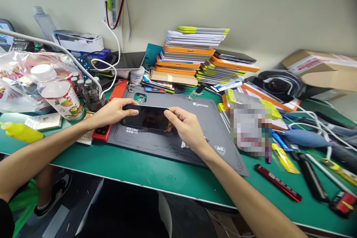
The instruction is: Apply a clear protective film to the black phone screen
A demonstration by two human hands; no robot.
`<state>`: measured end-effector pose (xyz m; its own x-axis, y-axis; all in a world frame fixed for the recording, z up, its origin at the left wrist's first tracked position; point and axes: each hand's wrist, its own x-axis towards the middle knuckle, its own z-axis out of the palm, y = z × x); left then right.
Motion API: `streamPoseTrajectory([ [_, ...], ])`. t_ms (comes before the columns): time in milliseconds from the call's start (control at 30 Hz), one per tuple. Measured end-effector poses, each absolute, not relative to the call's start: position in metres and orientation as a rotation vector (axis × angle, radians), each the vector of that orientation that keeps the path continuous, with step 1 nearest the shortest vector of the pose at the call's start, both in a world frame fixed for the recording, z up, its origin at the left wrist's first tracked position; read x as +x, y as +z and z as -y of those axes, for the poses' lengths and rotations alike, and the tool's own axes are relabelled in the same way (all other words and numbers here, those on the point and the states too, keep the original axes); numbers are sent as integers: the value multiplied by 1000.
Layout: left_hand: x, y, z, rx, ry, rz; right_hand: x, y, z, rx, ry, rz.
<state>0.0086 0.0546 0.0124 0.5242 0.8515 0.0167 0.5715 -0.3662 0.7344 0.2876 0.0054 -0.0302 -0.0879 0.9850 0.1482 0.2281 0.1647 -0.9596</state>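
A smartphone (147,118) with a dark, glossy screen is held sideways above the grey work mat (173,148), its screen towards me. My left hand (119,112) grips its left end, thumb on the front edge. At the other end my right hand (185,124) pinches the phone between thumb and fingers. Behind it, near the top of the mat, lies a green phone back part (140,97), partly covered by my left hand. Small white scraps (184,144) and a metal piece sit beside and under my right hand.
A red tool tray (103,132) borders the mat's left side. Left of it stand a screwdriver holder (93,98), a paper cup (63,100) and a yellow bottle (21,132). Stacked phone boxes (184,55) line the wall. On the right lie a blue air blower (306,138) and a red pen-shaped tool (278,183).
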Motion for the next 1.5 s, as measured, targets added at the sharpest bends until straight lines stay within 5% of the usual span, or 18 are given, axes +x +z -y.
streamPoseTrajectory([
  [300, 9, 11, -54, 2121, 512, -1143, 286, -32, -6, -1220, 1063, 1507],
  [900, 13, 3, -56, 2678, 218, -1117, 314, -31, -22, -1321, 307, 2112],
  [1167, 14, 6, -56, 2636, 591, -993, 330, -14, -17, -1018, -14, 2507],
  [1500, 7, -10, -56, 2614, 573, -1026, 324, -13, -5, -815, -152, 2543],
])
